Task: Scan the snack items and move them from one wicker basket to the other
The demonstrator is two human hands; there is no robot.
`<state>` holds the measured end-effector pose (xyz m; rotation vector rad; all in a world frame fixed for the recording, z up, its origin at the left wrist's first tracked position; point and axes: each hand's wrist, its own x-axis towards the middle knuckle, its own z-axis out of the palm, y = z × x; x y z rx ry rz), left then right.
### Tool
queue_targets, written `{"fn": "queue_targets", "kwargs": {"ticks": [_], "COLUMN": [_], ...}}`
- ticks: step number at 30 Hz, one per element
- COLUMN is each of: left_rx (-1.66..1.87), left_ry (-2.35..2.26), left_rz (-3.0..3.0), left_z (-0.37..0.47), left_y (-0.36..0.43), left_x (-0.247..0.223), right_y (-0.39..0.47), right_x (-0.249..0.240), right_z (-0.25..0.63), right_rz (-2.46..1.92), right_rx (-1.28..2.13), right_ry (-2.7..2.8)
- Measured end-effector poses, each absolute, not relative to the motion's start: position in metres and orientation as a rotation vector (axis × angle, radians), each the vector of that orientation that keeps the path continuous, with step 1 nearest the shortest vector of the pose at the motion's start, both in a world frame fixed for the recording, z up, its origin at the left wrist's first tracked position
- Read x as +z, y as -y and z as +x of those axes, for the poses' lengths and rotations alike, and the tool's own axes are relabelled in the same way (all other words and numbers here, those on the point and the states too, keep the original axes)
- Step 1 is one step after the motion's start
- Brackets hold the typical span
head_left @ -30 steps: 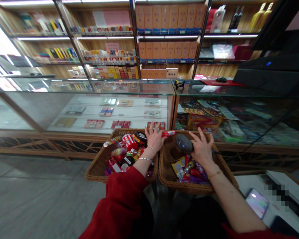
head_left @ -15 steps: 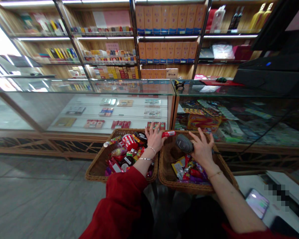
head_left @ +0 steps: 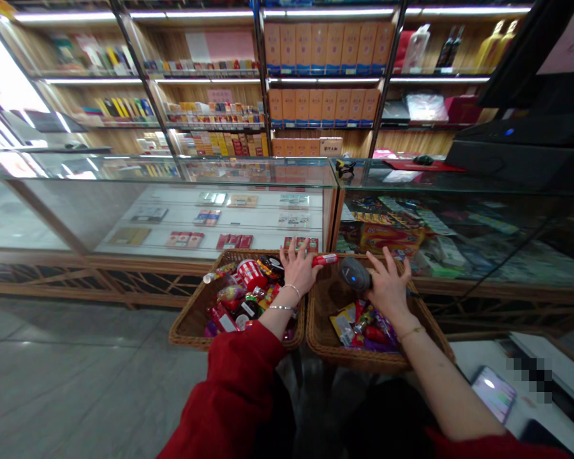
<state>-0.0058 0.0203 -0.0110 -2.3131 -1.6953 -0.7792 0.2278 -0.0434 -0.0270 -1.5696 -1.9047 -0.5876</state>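
Above the seam between two baskets, my left hand [head_left: 300,270] grips a small red tube-shaped package [head_left: 324,259], its far end sticking out to the right. Some of its fingers are stretched out. My right hand [head_left: 387,287] holds a dark grey barcode scanner [head_left: 355,274] by its mostly hidden handle, other fingers raised. The scanner head points left toward the package, and a blue light glows on it. Under my left wrist, the left wicker basket [head_left: 186,322] holds many colourful packaged sweets. Fewer packets, red, yellow and purple, lie in the right wicker basket [head_left: 323,341].
A glass display counter [head_left: 220,178] stands behind the baskets, with stocked shelves [head_left: 263,80] beyond. At the lower right, a phone [head_left: 495,392] lies on a white surface. A dark cable [head_left: 502,258] runs past the counter's right part.
A blue light now shows on the scanner head. The view has shifted slightly; both hands keep nearly the same place and grip.
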Motion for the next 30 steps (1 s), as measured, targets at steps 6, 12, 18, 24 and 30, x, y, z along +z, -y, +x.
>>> {"fn": "queue_targets", "kwargs": {"ticks": [6,12,18,24,30], "left_rx": [-0.810,-0.805,-0.771,-0.706,-0.682], "left_ry": [1.734,1.752,1.785,1.803,1.816], "left_rz": [-2.296,-2.293,-2.299,-2.304,-2.313], "left_z": [-0.009,-0.019,-0.043,-0.075,-0.102], "left_y": [-0.016,-0.014,-0.009,-0.001,0.008], "left_x": [-0.001,0.011,0.018,0.023,0.023], "right_y": [0.042,0.042,0.041,0.040,0.040], "right_x": [-0.022,-0.015,-0.008,-0.003,0.004], "right_z": [0.229,0.223,0.213,0.205,0.195], "right_rz": [-1.558,-1.541,-1.529,-1.520,-1.515], "right_rx": [-0.607,-0.605,-0.613,-0.649,-0.671], "right_ry": [1.922,1.917,1.940,1.987,2.046]}}
